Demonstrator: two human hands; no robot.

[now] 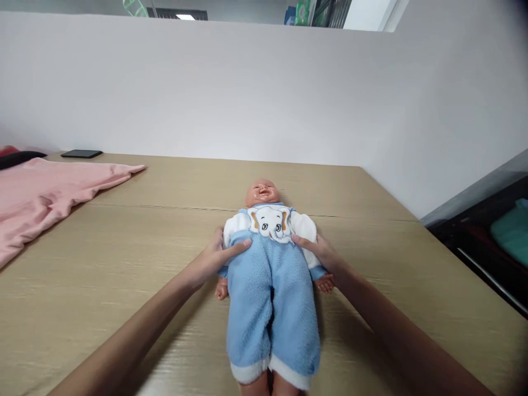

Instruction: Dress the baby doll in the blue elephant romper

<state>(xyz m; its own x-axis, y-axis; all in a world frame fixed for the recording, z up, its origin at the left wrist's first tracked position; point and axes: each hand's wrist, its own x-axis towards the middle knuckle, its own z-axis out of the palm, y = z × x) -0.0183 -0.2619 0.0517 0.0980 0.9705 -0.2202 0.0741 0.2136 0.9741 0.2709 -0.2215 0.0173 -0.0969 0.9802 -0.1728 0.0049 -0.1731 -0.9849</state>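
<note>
A baby doll (pixel 263 193) lies on its back on the wooden table, head toward the wall and legs toward me. It wears a fleecy blue and white outfit (pixel 251 308) with an elephant face on the chest. My left hand (pixel 223 252) grips the doll's side at the waist, thumb on top of the blue cloth. On the other side my right hand (pixel 319 252) holds the doll in the same way, its thumb over the white sleeve's inner edge. The other fingers of both hands are hidden beside or beneath the doll. Its feet are out of frame.
A pink cloth (pixel 53 190) is spread at the left of the table (pixel 144 231). A dark flat phone-like slab (pixel 81 154) lies by the back edge. A white wall (pixel 206 88) rises behind. Right of the table sits a black item with teal cloth (pixel 511 231).
</note>
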